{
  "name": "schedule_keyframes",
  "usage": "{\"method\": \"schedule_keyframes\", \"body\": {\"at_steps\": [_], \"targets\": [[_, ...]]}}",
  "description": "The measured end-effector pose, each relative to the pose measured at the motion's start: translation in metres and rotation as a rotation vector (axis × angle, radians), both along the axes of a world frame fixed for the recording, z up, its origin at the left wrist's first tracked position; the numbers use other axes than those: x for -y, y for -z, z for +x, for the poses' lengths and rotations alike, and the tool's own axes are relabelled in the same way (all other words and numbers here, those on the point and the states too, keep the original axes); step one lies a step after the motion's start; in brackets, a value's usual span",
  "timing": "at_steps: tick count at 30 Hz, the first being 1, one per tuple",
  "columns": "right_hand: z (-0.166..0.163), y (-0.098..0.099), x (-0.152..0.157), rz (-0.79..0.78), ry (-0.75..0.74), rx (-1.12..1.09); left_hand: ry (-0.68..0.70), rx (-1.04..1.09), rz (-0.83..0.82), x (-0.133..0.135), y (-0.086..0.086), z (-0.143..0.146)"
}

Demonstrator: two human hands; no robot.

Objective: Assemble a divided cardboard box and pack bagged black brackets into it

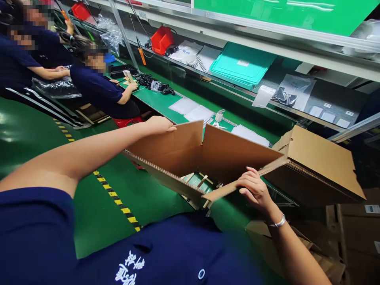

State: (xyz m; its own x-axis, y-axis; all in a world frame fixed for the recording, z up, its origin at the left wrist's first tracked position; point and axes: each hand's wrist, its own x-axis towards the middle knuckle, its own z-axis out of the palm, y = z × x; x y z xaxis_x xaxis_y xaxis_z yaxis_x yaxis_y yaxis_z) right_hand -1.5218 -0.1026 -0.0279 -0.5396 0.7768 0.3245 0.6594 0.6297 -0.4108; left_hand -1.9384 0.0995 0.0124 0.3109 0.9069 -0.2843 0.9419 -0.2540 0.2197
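Between my hands a cardboard box (237,148) is spread into a four-sided shape, and the floor shows through its middle. My left hand (160,126) grips the far left edge of one panel, its fingers partly hidden behind the cardboard. On the near right side, my right hand (253,188) is closed over the upper edge of another panel, with the thumb on the near face. A stack of flat cardboard (323,158) lies on the bench just right of the box.
The green bench (157,103) runs along the far side, with white sheets (198,113) and a small bottle (219,115) on it. A shelf above carries teal bins (242,65) and a red bin (162,39). Co-workers (95,87) sit at left. More cartons (360,225) stand at lower right.
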Motion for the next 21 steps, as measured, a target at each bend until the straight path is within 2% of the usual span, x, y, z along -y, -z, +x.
{"method": "schedule_keyframes", "body": {"at_steps": [2,6,9,10,12,14,16,19,21], "targets": [[0.002,0.005,-0.001,-0.104,-0.045,0.057,-0.043,0.048,0.005,-0.003,0.005,0.001],[0.002,0.038,-0.009,-0.108,0.141,0.063,-0.132,0.19,0.051,0.013,0.038,0.012],[-0.004,0.055,-0.015,-0.103,0.42,-0.129,-0.179,0.341,0.065,0.03,0.056,0.012],[-0.007,0.057,-0.018,-0.153,0.524,-0.237,-0.198,0.386,0.06,0.035,0.06,0.01],[-0.014,0.057,-0.024,-0.393,0.624,-0.489,-0.239,0.471,0.04,0.045,0.064,0.004],[-0.018,0.053,-0.031,-0.721,0.562,-0.701,-0.281,0.553,0.03,0.051,0.066,-0.001],[-0.015,0.044,-0.038,-0.946,0.465,-0.768,-0.34,0.63,0.05,0.054,0.069,-0.003],[-0.002,0.027,-0.049,-1.097,0.379,-0.594,-0.478,0.727,0.137,0.054,0.074,0.003],[0.006,0.019,-0.055,-1.123,0.338,-0.438,-0.546,0.789,0.2,0.054,0.081,0.018]]}}
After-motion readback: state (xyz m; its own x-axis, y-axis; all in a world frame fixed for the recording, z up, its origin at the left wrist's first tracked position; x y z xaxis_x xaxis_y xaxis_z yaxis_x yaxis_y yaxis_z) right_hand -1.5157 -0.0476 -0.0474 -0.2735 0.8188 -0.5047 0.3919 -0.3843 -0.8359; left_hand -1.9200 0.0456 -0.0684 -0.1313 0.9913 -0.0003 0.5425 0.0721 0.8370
